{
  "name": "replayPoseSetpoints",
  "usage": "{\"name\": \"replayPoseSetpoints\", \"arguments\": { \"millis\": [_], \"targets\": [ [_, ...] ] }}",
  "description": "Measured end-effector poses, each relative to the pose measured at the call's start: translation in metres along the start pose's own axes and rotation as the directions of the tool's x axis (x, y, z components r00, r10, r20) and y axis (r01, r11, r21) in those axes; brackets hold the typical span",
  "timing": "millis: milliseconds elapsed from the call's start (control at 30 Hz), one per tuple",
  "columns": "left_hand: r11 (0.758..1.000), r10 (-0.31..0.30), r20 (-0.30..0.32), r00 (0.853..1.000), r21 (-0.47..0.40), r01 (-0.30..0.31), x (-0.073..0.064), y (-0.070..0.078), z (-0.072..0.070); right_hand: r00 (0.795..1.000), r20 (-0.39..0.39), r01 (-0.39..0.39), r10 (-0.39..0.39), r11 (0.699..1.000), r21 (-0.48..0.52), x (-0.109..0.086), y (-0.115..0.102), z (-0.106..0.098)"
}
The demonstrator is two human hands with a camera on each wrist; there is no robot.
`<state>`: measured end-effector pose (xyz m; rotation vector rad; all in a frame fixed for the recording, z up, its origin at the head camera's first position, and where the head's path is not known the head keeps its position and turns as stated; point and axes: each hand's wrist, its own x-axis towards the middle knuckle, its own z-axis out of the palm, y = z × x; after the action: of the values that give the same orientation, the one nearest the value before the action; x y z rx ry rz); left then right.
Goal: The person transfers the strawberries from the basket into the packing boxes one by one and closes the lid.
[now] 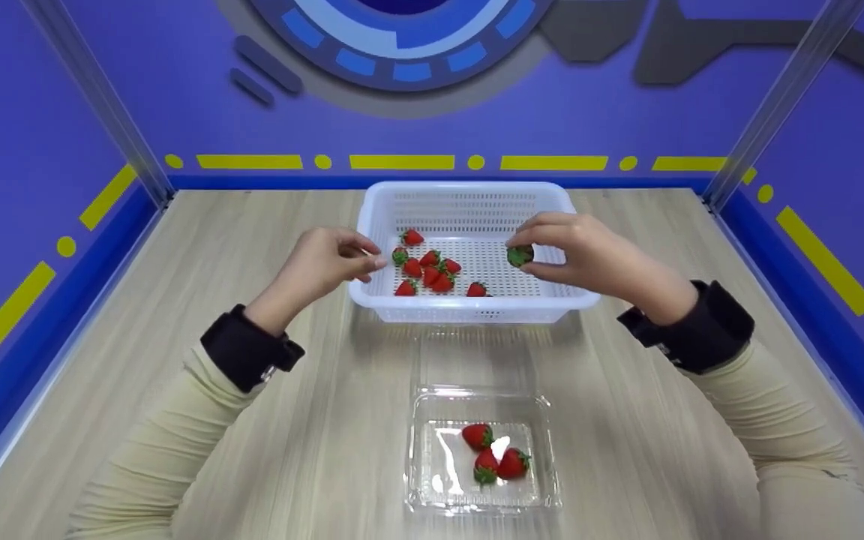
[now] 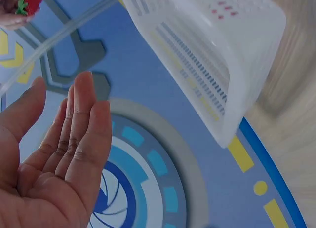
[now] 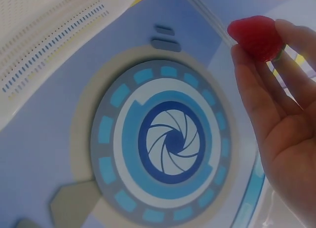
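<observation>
Between the thumb and fingers of my right hand [image 1: 582, 251] is a strawberry [image 1: 520, 256], held above the right part of a white plastic basket [image 1: 477, 304]. The right wrist view shows the red side of that strawberry [image 3: 257, 38] at the fingertips. My left hand [image 1: 331, 259] hovers by the basket's left rim, fingers loosely bent with nothing in them; in the left wrist view its palm [image 2: 54, 188] is bare. Several strawberries [image 1: 430, 276] lie in the left half of the basket, and one strawberry [image 1: 476, 289] sits apart near its front wall.
A clear plastic box [image 1: 432, 450] stands in front of the basket on the wooden table [image 1: 289, 450], with three strawberries [image 1: 513, 463] inside. Its clear lid [image 1: 477, 360] seems to lie folded back toward the basket. A blue patterned wall [image 1: 402, 135] rises behind the table.
</observation>
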<state>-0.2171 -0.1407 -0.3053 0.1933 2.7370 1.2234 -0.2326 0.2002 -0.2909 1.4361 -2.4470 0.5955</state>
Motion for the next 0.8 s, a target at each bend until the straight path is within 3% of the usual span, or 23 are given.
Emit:
{"name": "replayPoseSetpoints", "arguments": {
  "millis": [200,433,667,800],
  "targets": [
    [0.999,0.029,0.062,0.998,-0.028,-0.028,-0.022,-0.006,0.02,0.998,0.046,0.041,-0.042,0.999,0.016,-0.016,-0.017,0.007],
    [0.995,0.064,0.124,0.99,-0.084,-0.054,-0.041,-0.02,0.043,0.99,0.094,0.103,-0.107,0.994,0.045,-0.041,-0.038,0.03],
    [0.995,0.077,0.2,0.977,-0.081,-0.062,-0.056,-0.037,0.061,0.967,0.185,0.163,-0.173,0.984,0.068,-0.061,-0.05,0.063],
    [0.994,0.072,0.241,0.968,-0.096,-0.051,-0.062,-0.049,0.073,0.951,0.264,0.144,-0.162,0.986,0.087,-0.07,-0.058,0.073]
  ]
}}
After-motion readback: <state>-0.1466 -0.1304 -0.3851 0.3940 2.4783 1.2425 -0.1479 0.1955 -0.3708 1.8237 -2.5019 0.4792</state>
